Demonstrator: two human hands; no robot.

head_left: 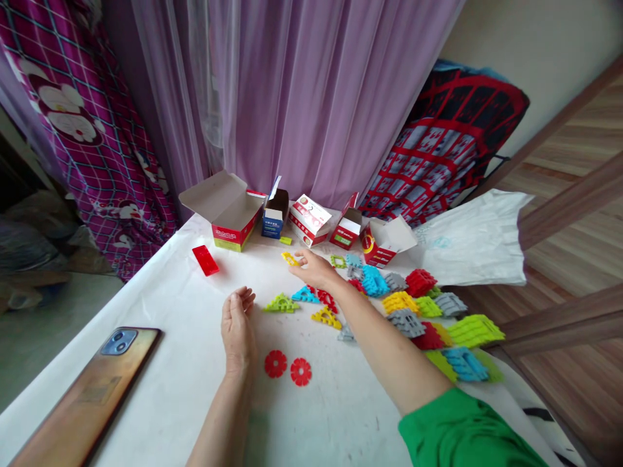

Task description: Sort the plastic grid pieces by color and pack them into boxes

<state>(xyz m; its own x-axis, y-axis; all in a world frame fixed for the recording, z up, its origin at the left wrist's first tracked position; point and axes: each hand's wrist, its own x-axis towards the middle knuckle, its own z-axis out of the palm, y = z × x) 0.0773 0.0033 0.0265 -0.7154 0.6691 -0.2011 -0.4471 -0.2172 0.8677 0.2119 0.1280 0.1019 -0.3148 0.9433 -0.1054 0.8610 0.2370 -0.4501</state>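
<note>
My right hand (316,268) reaches over the table, thumb and fingers pinched on a yellow plastic building piece (291,259). My left hand (237,327) is upright on its edge, fingers loosely curved, with nothing visible in it. To its right lie a green triangular piece (281,303), a blue triangular piece (305,294), a red piece (327,299) and a yellow triangular piece (326,317). Two red notched discs, the left disc (275,364) and the right disc (300,371), lie flat nearer to me. A small lime piece (285,240) is by the boxes.
Along the back stand a large red box (237,235), a blue box (272,225), a white-and-red box (310,219) and more red boxes (382,250). Stacks of coloured pieces (405,321) fill the right side. A red plastic block (206,260) and a phone (92,389) lie left.
</note>
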